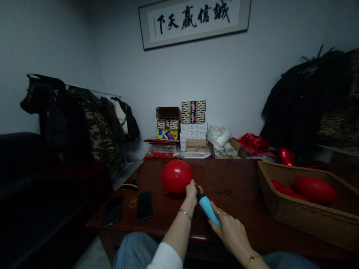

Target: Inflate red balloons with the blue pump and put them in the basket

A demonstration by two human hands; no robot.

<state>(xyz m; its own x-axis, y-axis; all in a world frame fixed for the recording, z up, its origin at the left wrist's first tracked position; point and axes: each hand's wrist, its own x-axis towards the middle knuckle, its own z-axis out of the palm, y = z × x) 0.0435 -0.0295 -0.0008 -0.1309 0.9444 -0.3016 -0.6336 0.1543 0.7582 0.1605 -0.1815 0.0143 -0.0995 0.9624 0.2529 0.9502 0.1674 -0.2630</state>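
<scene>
A red balloon (177,176), rounded and partly inflated, is above the middle of the table. My left hand (192,192) is closed around its neck, where the balloon meets the dark nozzle (199,192) of a hand pump. The fingers hide the join itself. My right hand (231,228) is wrapped around the light-blue barrel of the balloon pump (209,210), which slants from the nozzle down toward me. Several dark rings (223,191) lie on the table just beyond the pump.
On the right of the brown table (241,175) stands a wicker basket (297,220) holding red balloons (314,189). Two dark phones (144,206), a yellow-black item (129,185) and thin yellow loops (134,201) lie left. Stacked boxes (193,131) and plastic bags (218,136) stand at the back.
</scene>
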